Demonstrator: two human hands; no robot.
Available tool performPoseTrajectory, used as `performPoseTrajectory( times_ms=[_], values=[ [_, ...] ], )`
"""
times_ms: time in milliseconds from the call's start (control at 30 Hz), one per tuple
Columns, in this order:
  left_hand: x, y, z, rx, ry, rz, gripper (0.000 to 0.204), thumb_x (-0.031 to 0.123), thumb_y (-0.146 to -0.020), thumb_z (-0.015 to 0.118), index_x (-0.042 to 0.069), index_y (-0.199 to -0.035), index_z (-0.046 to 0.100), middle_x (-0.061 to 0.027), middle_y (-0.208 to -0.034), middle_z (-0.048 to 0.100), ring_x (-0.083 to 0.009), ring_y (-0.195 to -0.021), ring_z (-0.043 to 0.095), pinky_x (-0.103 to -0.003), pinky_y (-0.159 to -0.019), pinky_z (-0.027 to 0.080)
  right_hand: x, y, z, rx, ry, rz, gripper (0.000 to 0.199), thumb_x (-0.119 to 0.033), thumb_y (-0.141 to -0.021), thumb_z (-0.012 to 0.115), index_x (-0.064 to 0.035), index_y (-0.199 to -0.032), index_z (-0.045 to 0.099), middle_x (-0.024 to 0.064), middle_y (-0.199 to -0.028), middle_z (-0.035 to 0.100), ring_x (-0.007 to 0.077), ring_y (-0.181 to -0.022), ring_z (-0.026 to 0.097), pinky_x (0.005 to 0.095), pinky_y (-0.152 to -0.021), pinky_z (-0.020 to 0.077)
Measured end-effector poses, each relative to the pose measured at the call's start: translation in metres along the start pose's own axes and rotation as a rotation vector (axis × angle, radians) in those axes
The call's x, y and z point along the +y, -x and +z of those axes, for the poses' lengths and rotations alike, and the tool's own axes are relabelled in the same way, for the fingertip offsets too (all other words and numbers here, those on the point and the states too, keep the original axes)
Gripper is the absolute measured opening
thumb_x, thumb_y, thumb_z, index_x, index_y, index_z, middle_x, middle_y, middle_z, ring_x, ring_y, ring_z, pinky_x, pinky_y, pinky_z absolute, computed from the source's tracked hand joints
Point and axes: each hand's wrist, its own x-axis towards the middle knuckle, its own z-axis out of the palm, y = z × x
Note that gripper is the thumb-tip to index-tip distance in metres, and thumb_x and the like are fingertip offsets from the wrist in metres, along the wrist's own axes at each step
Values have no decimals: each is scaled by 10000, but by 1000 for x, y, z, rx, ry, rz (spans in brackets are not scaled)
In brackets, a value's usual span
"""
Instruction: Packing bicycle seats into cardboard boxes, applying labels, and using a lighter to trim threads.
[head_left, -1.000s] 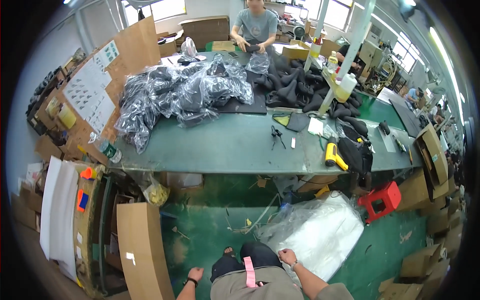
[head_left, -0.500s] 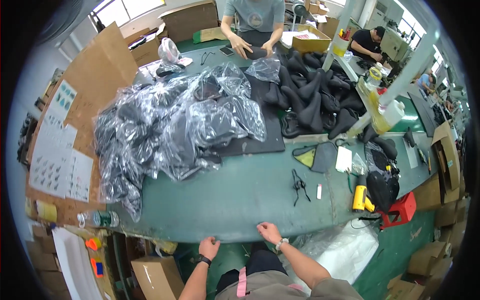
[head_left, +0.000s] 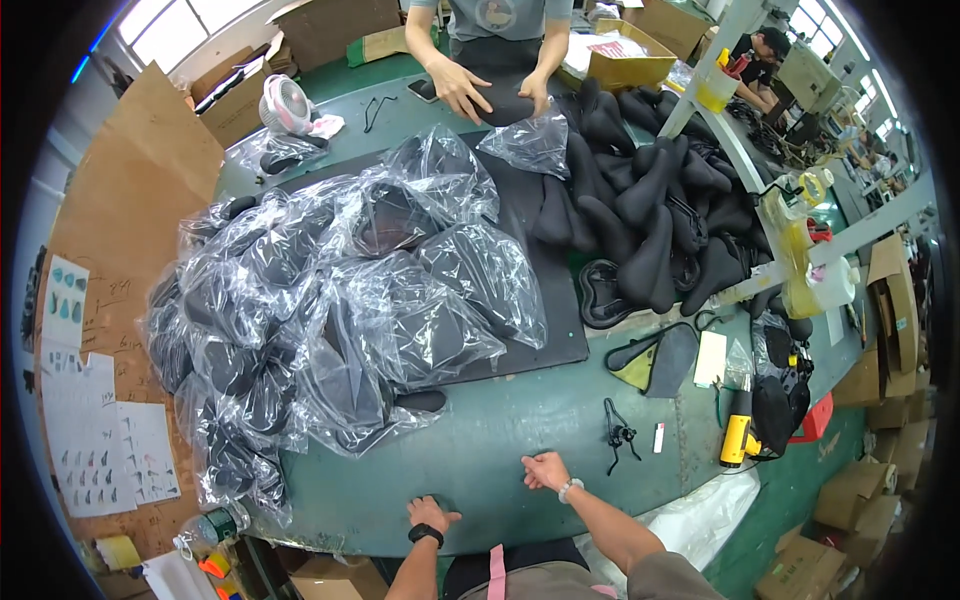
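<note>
My left hand (head_left: 430, 515) rests on the near edge of the green table (head_left: 520, 420), its thumb stretched out to the side and nothing in it. To its right, my right hand (head_left: 546, 471) lies on the tabletop with its fingers curled in, and no object shows in them. A heap of black bicycle saddles in clear plastic bags (head_left: 330, 310) lies ahead and to the left of my hands. Right of my right hand are a black cable-like part (head_left: 619, 436) and a small white-and-pink stick (head_left: 658, 437).
Across the table a person's hands (head_left: 500, 95) hold a black saddle (head_left: 506, 108). Bare black saddles (head_left: 650, 190) are piled beside a metal post. A yellow heat gun (head_left: 737, 432), a grey-green pouch (head_left: 655, 362) and a plastic bottle (head_left: 215, 527) lie near the edges.
My view has shifted closer over the table. Both my hands have come forward from the table's edge onto its surface. The person opposite still handles the saddle.
</note>
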Motion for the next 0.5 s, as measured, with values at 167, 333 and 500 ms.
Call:
performPoseTrajectory(
  times_ms=[167, 333, 500],
  values=[
    [-2, 0, -1, -24, -10, 17, 851, 603, -604, 788, -38, -1124, 583, -233, -1168, 566, -402, -1150, 466, -459, -1014, 374, -3, 8, 6, 26, -15, 37, 384, -326, -915, 619, 20, -751, 633, 110, -636, 662, 163, -490, 621, 286, -459, 504],
    [-4, 1, 0, -25, 10, 16, 840, 618, -609, 780, -41, -1096, 595, -226, -1149, 578, -394, -1129, 487, -443, -1004, 383, -3, 6, 6, 36, -2, 20, 380, -307, -905, 615, 27, -726, 643, 108, -633, 668, 148, -494, 621, 287, -470, 502],
    [-6, -2, 5, 1, -66, 62, 789, 592, -598, 793, -34, -1046, 619, -206, -1095, 602, -365, -1088, 505, -432, -972, 393, -4, 7, 6, 32, 12, -2, 368, -293, -901, 615, 30, -727, 643, 113, -632, 669, 149, -482, 616, 289, -469, 499]
  ],
)
